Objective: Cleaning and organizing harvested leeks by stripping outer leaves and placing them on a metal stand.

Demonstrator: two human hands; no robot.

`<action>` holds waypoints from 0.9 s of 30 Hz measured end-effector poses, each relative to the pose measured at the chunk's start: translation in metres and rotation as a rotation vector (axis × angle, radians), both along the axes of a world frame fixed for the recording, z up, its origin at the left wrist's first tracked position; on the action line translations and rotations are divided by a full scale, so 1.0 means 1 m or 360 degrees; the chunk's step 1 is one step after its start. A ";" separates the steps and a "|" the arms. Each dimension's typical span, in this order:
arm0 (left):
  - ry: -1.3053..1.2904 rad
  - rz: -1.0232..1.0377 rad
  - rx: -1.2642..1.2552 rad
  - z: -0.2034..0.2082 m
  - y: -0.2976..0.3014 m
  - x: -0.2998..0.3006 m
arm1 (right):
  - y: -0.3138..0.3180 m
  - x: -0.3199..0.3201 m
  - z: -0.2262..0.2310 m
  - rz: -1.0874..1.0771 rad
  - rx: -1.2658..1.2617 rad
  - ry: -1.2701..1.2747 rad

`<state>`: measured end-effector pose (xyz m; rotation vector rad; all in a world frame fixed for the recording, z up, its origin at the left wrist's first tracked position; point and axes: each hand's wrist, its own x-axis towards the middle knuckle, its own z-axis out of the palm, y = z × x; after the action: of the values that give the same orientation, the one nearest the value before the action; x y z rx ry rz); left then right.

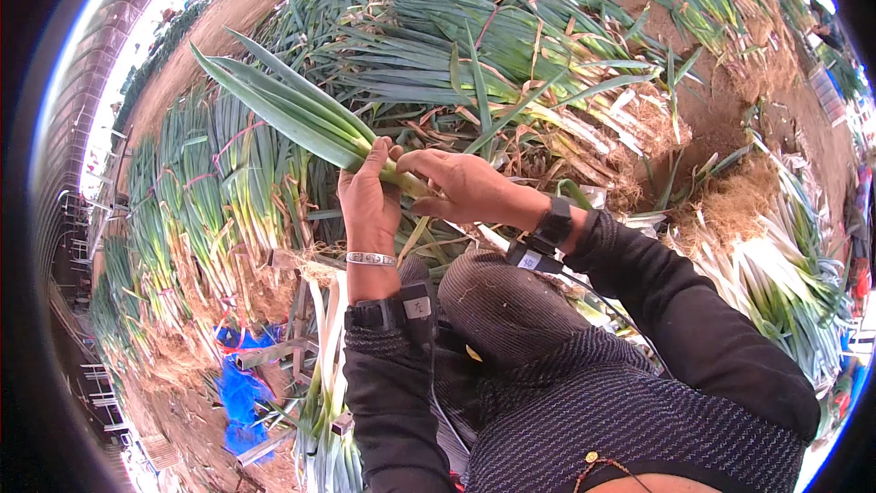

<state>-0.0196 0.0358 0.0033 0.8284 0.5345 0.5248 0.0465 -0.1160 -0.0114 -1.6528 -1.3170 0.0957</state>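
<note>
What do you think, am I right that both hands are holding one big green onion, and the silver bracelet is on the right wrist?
Almost! The head view shows the silver bracelet on the left wrist, not the right. The left hand and right hand are both holding one big green onion.

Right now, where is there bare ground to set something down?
Bare soil shows between the middle leek pile and the upper-right heap, and left of the blue plastic. Leeks crowd around the left hand and right hand.
</note>
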 end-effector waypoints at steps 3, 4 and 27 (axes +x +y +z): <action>0.0050 -0.0023 0.0031 0.001 -0.001 -0.001 | 0.003 0.000 -0.001 0.0006 -0.0012 -0.0004; 0.0049 -0.0019 0.0028 0.001 -0.002 -0.001 | 0.003 0.000 -0.001 0.0012 0.0028 -0.0039; -0.0072 -0.0205 0.0077 0.016 -0.002 -0.009 | -0.003 -0.007 -0.001 -0.0073 0.0201 0.0117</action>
<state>-0.0288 0.0339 0.0195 0.8885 0.4251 0.4385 0.0396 -0.1186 -0.0128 -1.5572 -1.2048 0.0440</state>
